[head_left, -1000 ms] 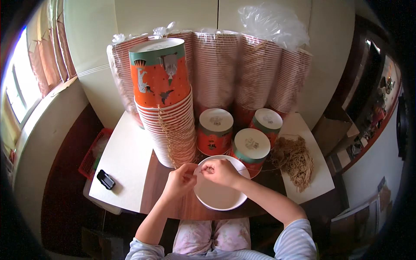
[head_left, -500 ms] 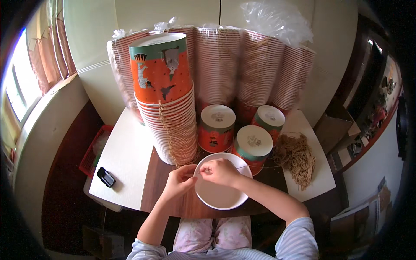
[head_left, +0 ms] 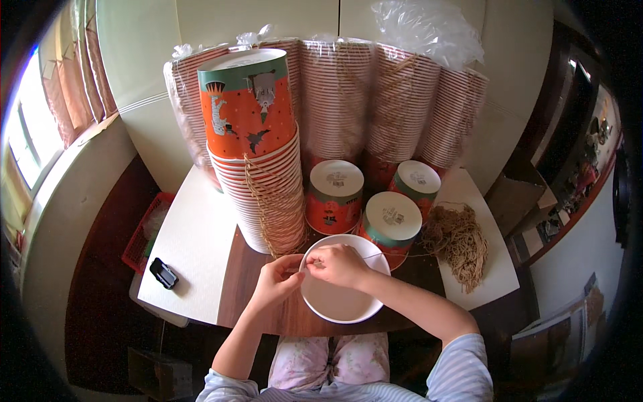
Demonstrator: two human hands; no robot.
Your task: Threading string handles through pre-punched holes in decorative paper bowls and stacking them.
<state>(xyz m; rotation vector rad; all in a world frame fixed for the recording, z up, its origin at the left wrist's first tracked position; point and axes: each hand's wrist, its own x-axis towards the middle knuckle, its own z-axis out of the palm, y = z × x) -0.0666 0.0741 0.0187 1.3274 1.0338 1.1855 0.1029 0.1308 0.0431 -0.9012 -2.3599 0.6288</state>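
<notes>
A round paper bucket (head_left: 343,303), white inside, faces me with its mouth at the table's near edge. My left hand (head_left: 278,280) is closed on the left part of its rim, thumb and fingers pinched there. Over the bucket's opening my right hand (head_left: 339,265) is closed in a pinch close to the left fingertips, on a thin twine cord (head_left: 416,255). That cord trails off rightward to a tangled heap of brown twine (head_left: 457,242). The fingers largely hide the cord's end and the spot on the rim where both hands meet.
Left of centre rises a tall stack of nested buckets (head_left: 258,197) with twine loops, topped by an upturned orange bucket (head_left: 249,120). Several upturned buckets (head_left: 394,218) stand behind my work. Plastic-wrapped stacks (head_left: 335,100) line the back. A small black object (head_left: 163,274) lies at left.
Both hands stay almost where they were at the rim. The cord to the right of my right hand sits slightly differently; the view has shifted a little.
</notes>
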